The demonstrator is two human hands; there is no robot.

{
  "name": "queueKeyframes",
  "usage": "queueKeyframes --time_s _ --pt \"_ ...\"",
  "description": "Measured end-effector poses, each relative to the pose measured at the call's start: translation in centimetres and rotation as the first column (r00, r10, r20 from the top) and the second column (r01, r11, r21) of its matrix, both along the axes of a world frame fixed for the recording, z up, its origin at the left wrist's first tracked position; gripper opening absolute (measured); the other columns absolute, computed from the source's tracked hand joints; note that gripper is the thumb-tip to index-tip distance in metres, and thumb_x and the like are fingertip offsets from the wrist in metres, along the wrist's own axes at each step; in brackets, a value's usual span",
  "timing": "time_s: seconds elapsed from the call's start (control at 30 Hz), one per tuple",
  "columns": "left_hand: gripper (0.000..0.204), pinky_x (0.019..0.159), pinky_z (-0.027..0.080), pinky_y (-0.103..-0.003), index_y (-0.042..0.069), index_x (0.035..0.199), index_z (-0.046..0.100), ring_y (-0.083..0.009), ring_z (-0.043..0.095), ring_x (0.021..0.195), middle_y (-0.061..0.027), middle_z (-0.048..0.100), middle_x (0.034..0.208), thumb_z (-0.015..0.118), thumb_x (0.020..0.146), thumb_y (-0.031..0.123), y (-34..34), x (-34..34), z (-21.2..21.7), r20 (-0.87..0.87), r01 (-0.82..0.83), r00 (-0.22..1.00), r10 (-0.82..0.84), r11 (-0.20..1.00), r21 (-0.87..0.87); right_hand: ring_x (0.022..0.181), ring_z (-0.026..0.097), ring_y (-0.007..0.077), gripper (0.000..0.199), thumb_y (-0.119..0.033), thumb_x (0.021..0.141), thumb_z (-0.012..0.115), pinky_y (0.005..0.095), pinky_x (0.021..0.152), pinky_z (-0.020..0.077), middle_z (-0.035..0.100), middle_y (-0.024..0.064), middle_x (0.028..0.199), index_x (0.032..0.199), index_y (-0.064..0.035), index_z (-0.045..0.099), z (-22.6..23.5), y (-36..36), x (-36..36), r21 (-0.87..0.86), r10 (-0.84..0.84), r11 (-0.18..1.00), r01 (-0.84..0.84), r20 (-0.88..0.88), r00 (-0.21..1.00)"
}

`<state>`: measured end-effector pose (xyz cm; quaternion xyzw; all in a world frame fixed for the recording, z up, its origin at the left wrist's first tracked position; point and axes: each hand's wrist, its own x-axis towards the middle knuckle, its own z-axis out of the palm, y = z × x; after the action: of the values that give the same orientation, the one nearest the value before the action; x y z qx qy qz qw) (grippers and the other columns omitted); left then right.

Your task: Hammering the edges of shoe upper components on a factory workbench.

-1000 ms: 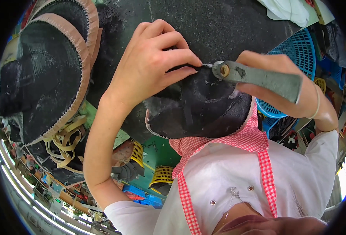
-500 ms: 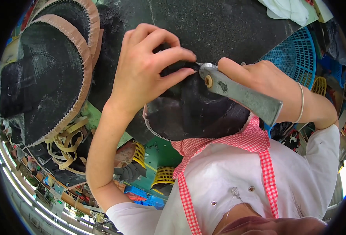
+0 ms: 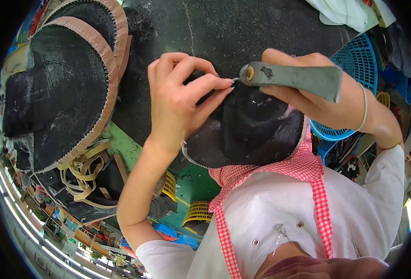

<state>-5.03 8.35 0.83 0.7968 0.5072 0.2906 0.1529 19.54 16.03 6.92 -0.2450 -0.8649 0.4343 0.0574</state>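
A grey metal hammer (image 3: 298, 79) is in my right hand (image 3: 319, 95), its long head lying across the fingers and its brass-coloured round spot toward the left end. Thumb and forefinger of my left hand (image 3: 180, 95) are pinched together beside the rounded end of the head. A small pale bit shows at those fingertips, too small to name. Below both hands a black rounded piece (image 3: 247, 135) with a pale notched edge rests against the checked apron (image 3: 280, 172). My left hand covers part of it.
Black rounded pieces with pinkish notched borders (image 3: 70, 88) are stacked at the left on the dark work surface (image 3: 242, 28). Beige strips (image 3: 82, 176) lie tangled below them. A blue basket (image 3: 370, 60) stands at the right, and white cloth (image 3: 338, 14) lies at the far right.
The hammer head has swung up at its right end and lies more level. My right hand has moved up and turned with it. My left hand has shifted slightly right and down.
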Motion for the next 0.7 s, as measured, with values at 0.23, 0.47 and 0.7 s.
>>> queueKeyframes --time_s 0.23,0.47,0.7 --pt "0.017 0.089 0.039 -0.038 0.018 0.086 0.075 -0.0217 0.058 0.094 0.0065 0.067 0.093 0.084 0.071 0.016 -1.2 1.3 -0.1 -0.105 -0.024 0.994 0.037 0.992 0.124 0.060 0.058 0.0319 0.016 -0.006 0.097 0.064 0.0381 0.053 0.0424 0.053 0.0163 0.071 0.106 -0.0024 0.052 0.5 0.2 -0.2 -0.044 -0.006 0.999 0.012 0.119 0.993" --pt "0.019 0.093 0.035 -0.039 0.026 0.091 0.078 -0.0209 0.056 0.096 0.0079 0.065 0.098 0.084 0.072 0.025 -1.5 1.6 0.4 -0.218 -0.145 0.956 0.194 0.964 0.222 0.061 0.062 0.0380 0.019 -0.006 0.093 0.065 0.0435 0.054 0.0468 0.057 0.0151 0.069 0.107 -0.0035 0.053 0.0 -0.6 0.0 0.070 0.051 0.996 -0.059 0.115 0.992" --pt "0.020 0.093 0.033 -0.040 0.025 0.091 0.079 -0.0212 0.051 0.102 0.0050 0.061 0.107 0.085 0.072 0.030 -3.4 2.2 -0.4 -0.122 -0.276 0.951 0.285 0.957 0.088 0.066 0.060 0.0410 0.015 -0.012 0.097 0.064 0.0452 0.055 0.0457 0.056 0.0174 0.072 0.109 -0.0048 0.057 -0.9 -1.0 0.3 -0.026 -0.065 0.998 0.065 0.005 0.998"
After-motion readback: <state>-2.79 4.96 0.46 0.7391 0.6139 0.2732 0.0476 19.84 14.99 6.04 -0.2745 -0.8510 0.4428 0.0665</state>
